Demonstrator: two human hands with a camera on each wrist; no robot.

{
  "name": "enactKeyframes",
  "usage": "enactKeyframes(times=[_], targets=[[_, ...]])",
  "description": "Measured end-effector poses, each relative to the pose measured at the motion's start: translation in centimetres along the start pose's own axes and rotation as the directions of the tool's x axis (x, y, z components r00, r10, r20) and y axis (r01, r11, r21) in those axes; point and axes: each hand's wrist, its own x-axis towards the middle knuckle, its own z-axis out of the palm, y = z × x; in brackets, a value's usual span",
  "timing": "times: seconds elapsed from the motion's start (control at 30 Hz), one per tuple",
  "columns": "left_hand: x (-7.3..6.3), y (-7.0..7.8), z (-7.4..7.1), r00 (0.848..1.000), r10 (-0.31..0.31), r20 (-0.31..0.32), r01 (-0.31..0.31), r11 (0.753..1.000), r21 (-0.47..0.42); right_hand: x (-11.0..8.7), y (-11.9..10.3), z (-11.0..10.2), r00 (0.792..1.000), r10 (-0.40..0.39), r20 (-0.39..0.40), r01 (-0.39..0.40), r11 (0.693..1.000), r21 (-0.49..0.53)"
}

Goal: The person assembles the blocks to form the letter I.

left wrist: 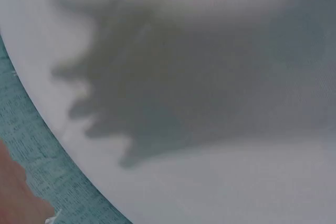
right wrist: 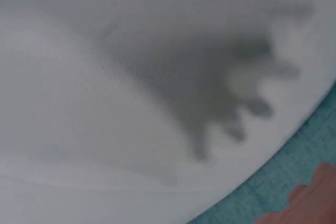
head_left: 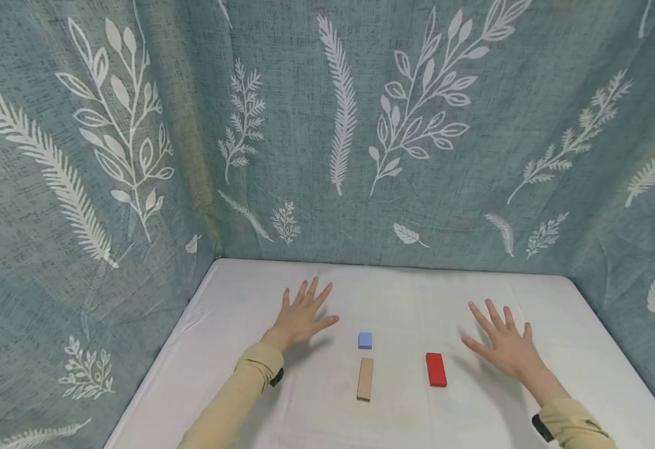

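From where I stand, left to right: left hand (head_left: pixel 299 321) hovers palm down over the left part of the white cloth-covered tabletop (head_left: pixel 406 424), fingers and thumb spread apart. Tan fabric sleeve (head_left: pixel 223 399), small black device (head_left: pixel 277 377) at that wrist. Next, small blue square block (head_left: pixel 365 340), sitting directly on the cloth right of that hand; material unclear. Just near of it, small gap: tan wood-look oblong block (head_left: pixel 364 379), flat, long side running near to far. Further right, well apart: red oblong block (head_left: pixel 436 369), flat, slightly angled. Then right hand (head_left: pixel 506 349), right of the red block, also hovering, fingers and thumb apart. Far side: blue-green fabric curtain (head_left: pixel 293 37), white leaf print.
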Motion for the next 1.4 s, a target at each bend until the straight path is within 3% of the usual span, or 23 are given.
enactKeyframes(times=[0.4, 0.73, 1.03, 1.17, 1.4], targets=[[-0.1, 1.1, 0.0, 0.994, 0.107, 0.024, -0.105, 0.992, -0.074, -0.4, -1.1, 0.8, 0.996, -0.084, 0.007, 0.084, 0.996, -0.013], [-0.3, 2.4, 0.2, 0.971, 0.232, 0.060, -0.219, 0.960, -0.175, -1.2, -2.3, 0.5, 0.982, -0.176, 0.068, 0.163, 0.974, 0.160], [-0.9, 3.6, 0.5, 0.948, 0.301, 0.100, -0.262, 0.921, -0.290, -1.4, -3.0, 0.6, 0.965, -0.219, 0.148, 0.182, 0.957, 0.225], [-1.1, 4.1, 0.8, 0.930, 0.346, 0.127, -0.286, 0.895, -0.343, -1.5, -3.2, 0.9, 0.953, -0.260, 0.156, 0.220, 0.947, 0.234], [-1.1, 4.8, 1.3, 0.871, 0.472, 0.134, -0.380, 0.821, -0.426, -1.7, -3.6, 1.5, 0.941, -0.304, 0.148, 0.262, 0.932, 0.252]])
